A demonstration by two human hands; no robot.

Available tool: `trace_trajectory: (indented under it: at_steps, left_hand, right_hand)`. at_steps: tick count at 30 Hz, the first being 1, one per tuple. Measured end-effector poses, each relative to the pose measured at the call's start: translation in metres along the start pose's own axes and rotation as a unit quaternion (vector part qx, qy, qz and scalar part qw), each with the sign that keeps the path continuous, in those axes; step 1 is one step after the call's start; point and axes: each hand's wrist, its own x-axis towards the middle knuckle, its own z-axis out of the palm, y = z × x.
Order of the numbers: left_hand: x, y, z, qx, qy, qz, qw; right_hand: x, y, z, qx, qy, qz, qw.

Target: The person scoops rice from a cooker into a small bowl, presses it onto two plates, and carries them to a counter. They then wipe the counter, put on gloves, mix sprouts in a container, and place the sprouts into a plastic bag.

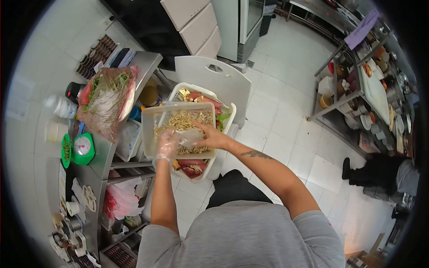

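My left hand (167,142), in a clear plastic glove, is over the left part of a shallow translucent tub (149,123). Its fingers are curled at a crumpled piece of clear plastic (189,137), perhaps another glove. From the right, my bare right hand (212,136) reaches over the tub with its fingers on the same plastic. Pale yellow strands that look like bean sprouts (192,118) lie in the tub. Beneath it, a larger white basket (232,111) holds reddish pieces (193,167) and some green leaves (222,119).
A steel counter (100,152) on the left carries a green scale (83,147) and a pink bag of greens (107,100). Behind the basket stands a white panel with a handle hole (214,68). A loaded steel rack (335,105) and another person (380,174) are at right.
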Motion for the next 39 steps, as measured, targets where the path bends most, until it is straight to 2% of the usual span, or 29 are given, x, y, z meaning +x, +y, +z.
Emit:
trace_trajectory:
  at_steps: [1,4,7,8,10,13,14,17,18,19,20,22,23,25,26,28,29,30,31,32,33,34,35,37,39]
  left_hand:
    - [-0.004,0.011,0.002,-0.070,-0.010,-0.030,0.997]
    - [-0.015,0.049,-0.008,-0.245,-0.086,0.052,0.964]
    - [0.012,0.015,0.001,-0.142,-0.085,-0.135,0.977]
    - [0.013,0.007,0.004,-0.236,-0.085,-0.141,0.958]
    - [0.020,0.003,0.013,-0.419,-0.091,-0.136,0.893]
    - [0.023,0.032,0.000,-0.510,-0.118,-0.068,0.849]
    - [0.035,0.031,0.000,-0.532,-0.133,-0.063,0.834]
    - [0.064,0.039,0.010,-0.484,-0.067,-0.123,0.864]
    - [0.071,0.021,0.020,-0.251,-0.055,-0.101,0.961]
    - [0.085,-0.009,0.029,0.002,-0.044,-0.071,0.996]
    - [0.098,-0.004,0.032,0.257,-0.032,-0.032,0.965]
    - [0.110,0.006,0.042,0.050,0.023,-0.083,0.995]
    - [0.109,0.014,0.051,-0.058,0.049,-0.109,0.991]
    - [0.114,-0.005,0.062,0.135,0.136,-0.006,0.981]
    - [0.122,-0.008,0.068,0.231,0.179,0.047,0.955]
    - [0.108,0.062,0.077,0.041,0.273,-0.036,0.961]
    - [0.105,0.094,0.085,-0.058,0.319,-0.072,0.943]
    - [0.109,0.078,0.093,0.147,0.267,-0.137,0.942]
    - [0.113,0.043,0.099,0.343,0.203,-0.198,0.896]
    - [0.112,0.014,0.109,0.196,0.325,-0.195,0.905]
    - [0.113,-0.012,0.116,0.043,0.435,-0.180,0.881]
    - [0.117,-0.018,0.121,-0.108,0.525,-0.159,0.829]
    - [0.116,0.009,0.124,-0.224,0.470,-0.163,0.838]
    - [0.101,0.115,0.130,-0.445,0.344,-0.166,0.810]
    - [0.118,0.240,0.161,-0.440,0.325,-0.123,0.828]
  right_hand:
    - [0.008,-0.002,0.001,0.024,-0.025,-0.002,0.999]
    - [0.031,-0.013,-0.012,-0.055,-0.013,0.092,0.994]
    - [0.049,0.016,-0.031,0.057,0.056,0.133,0.988]
    - [0.052,0.015,-0.038,0.078,0.067,0.118,0.988]
    - [0.061,0.013,-0.059,0.116,0.095,0.086,0.985]
    - [0.075,-0.030,-0.095,0.225,0.069,0.156,0.959]
    - [0.080,-0.033,-0.103,0.238,0.048,0.153,0.958]
    - [0.107,-0.029,-0.140,0.278,-0.019,0.156,0.948]
    - [0.109,-0.023,-0.153,0.291,-0.057,0.182,0.938]
    - [0.112,-0.019,-0.166,0.304,-0.092,0.203,0.926]
    - [0.116,-0.017,-0.178,0.310,-0.089,0.208,0.923]
    - [0.121,-0.013,-0.202,0.325,-0.074,0.211,0.919]
    - [0.124,-0.015,-0.217,0.362,-0.064,0.225,0.902]
    - [0.131,-0.022,-0.251,0.424,-0.053,0.250,0.869]
    - [0.141,-0.016,-0.268,0.458,-0.066,0.240,0.853]
    - [0.144,0.002,-0.299,0.525,-0.087,0.238,0.813]
    - [0.144,0.003,-0.317,0.535,-0.103,0.243,0.803]
    - [0.147,0.001,-0.336,0.543,-0.119,0.245,0.795]
    - [0.151,-0.001,-0.355,0.550,-0.136,0.247,0.786]
    - [0.152,-0.006,-0.375,0.554,-0.139,0.249,0.782]
    - [0.153,-0.012,-0.393,0.560,-0.140,0.248,0.778]
    - [0.155,-0.015,-0.408,0.568,-0.140,0.250,0.771]
    - [0.159,-0.010,-0.420,0.565,-0.148,0.233,0.777]
    - [0.170,0.005,-0.438,0.556,-0.171,0.208,0.786]
    - [0.185,0.011,-0.446,0.496,-0.196,0.179,0.827]
